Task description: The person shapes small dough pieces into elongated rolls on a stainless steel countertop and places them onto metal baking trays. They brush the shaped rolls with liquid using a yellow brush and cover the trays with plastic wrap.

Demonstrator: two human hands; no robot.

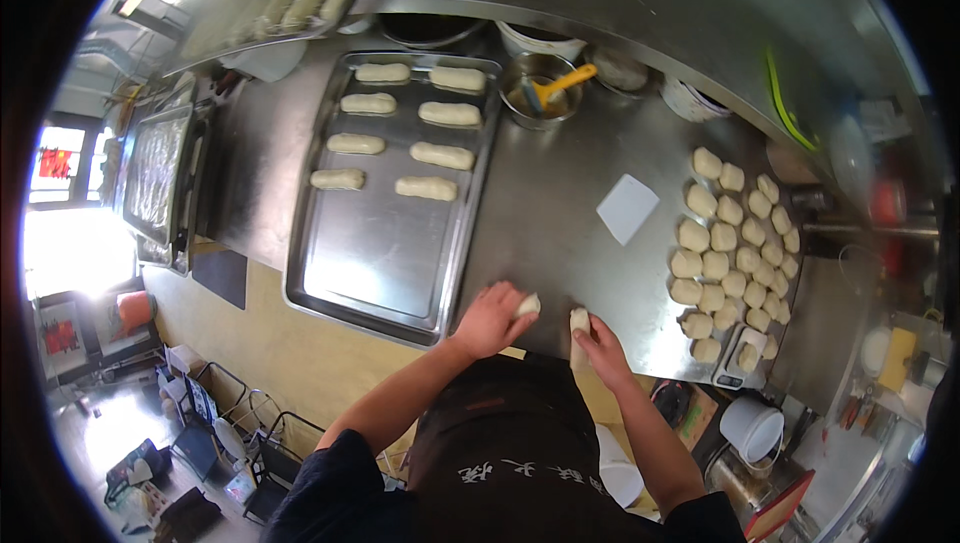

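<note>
My left hand [489, 324] is palm down near the front edge of the steel worktable [540, 243], its thumb and fingers around a small piece of dough [529, 306]. Part of that piece is hidden under the palm. To the right, my right hand [604, 352] grips a pale cylindrical piece [578, 329] upright in view, across the table edge; whether it is dough or a short rolling pin I cannot tell. Left of my hands lies a metal baking tray [375, 250] with two columns of shaped dough logs [441, 156] in its far half.
Several dough balls [723, 237] sit at the right beside a small scale [739, 363] bearing dough. A white card [628, 208] lies mid-table. Behind it stands a steel bowl [525, 119] with a yellow-handled brush [562, 83]. A metal shelf [637, 40] overhangs the back. Stacked trays [161, 168] stand far left.
</note>
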